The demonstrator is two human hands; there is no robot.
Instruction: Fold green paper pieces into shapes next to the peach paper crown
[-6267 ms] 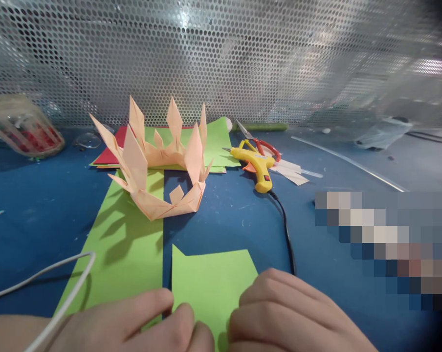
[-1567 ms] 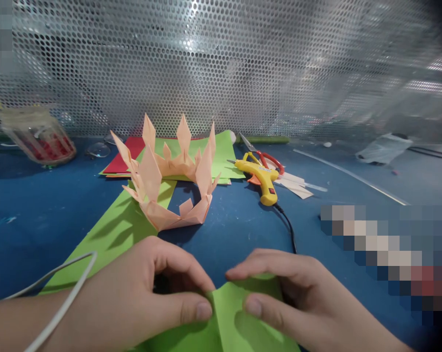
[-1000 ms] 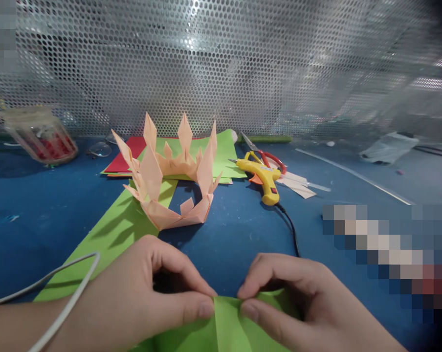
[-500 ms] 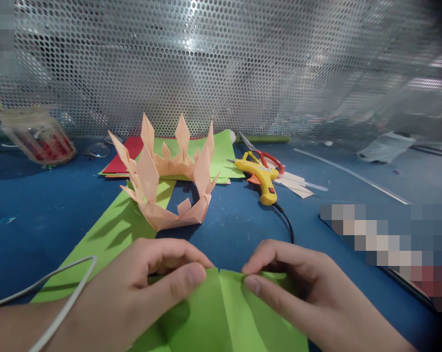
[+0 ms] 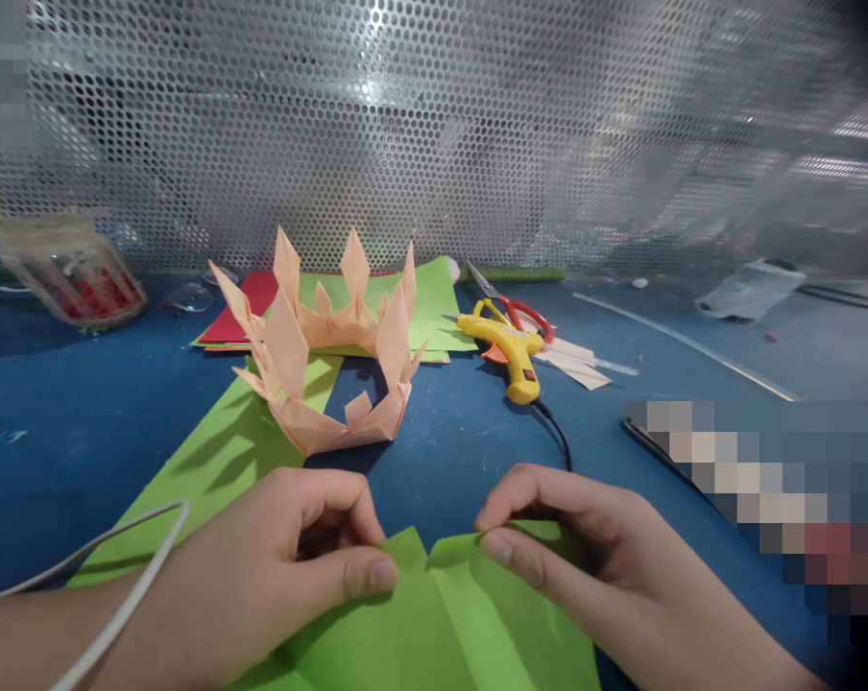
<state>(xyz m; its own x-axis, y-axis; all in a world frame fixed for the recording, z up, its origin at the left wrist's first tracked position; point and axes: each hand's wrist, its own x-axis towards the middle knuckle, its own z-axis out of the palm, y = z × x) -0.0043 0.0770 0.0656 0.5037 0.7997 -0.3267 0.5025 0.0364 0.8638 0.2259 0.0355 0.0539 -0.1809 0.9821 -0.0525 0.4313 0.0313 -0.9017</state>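
A green sheet of paper (image 5: 434,633) with a crease down its middle and a split at its top edge is held up close to me. My left hand (image 5: 297,566) pinches its top edge left of the split, thumb in front and fingers behind. To the right of the split, my right hand (image 5: 570,557) grips the same edge between thumb and forefinger. Just beyond my hands stands a peach folded-paper crown (image 5: 340,437) with pointed tips. It rests partly on a long green paper piece (image 5: 210,451). A white cable (image 5: 153,566) crosses my left wrist.
A yellow glue gun (image 5: 506,345) and red-handled scissors (image 5: 527,320) lie beyond my right hand. Coloured sheets (image 5: 434,297) are stacked behind the crown. A jar (image 5: 74,274) stands at far left, a clear glue stick (image 5: 679,345) at right. Perforated metal (image 5: 405,125) walls the back.
My left hand has shifted slightly left along the paper's edge. The split at the top has opened wider, and the edge right of it curls more. The view has moved slightly.
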